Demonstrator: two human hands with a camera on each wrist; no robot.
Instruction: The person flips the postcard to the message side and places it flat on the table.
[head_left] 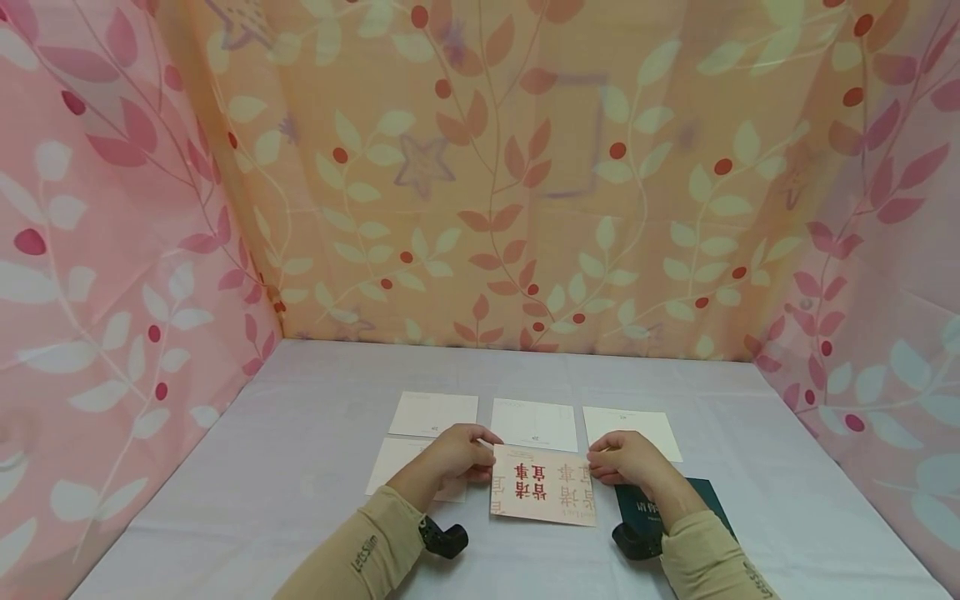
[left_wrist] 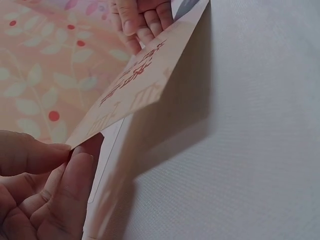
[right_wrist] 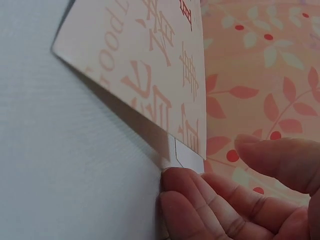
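Pink card (head_left: pixel 543 487) is hanging just over the table (head_left: pixel 300 450), between both hands, nearer the person than the row of white cards (head_left: pixel 534 423). It's showing a flat, rectangular, pale pink face with crisp corners. Four bold red Chinese characters are standing around the middle, in two columns. Bigger, washed-out pink ones are filling both sides, the left ones getting cut by the edge. Pale Latin lettering is showing too in the right wrist view, "Good" being readable. Tiny print is sitting along the far edge, too small to read. Card is tilting and casting a soft shadow on the cloth.

Left grip (head_left: pixel 459 454) is pinching the far left corner, thumb on top, fingers under. Right grip (head_left: pixel 630 458) is standing released at the far right corner: thumb is sticking out apart, loosely bent fingers are lying just beside the card; can't tell if they're touching.

Left forearm is partly covering a nearer white card (head_left: pixel 390 467). Right hand and forearm are partly hiding a dark green item (head_left: pixel 636 500) with light lettering.
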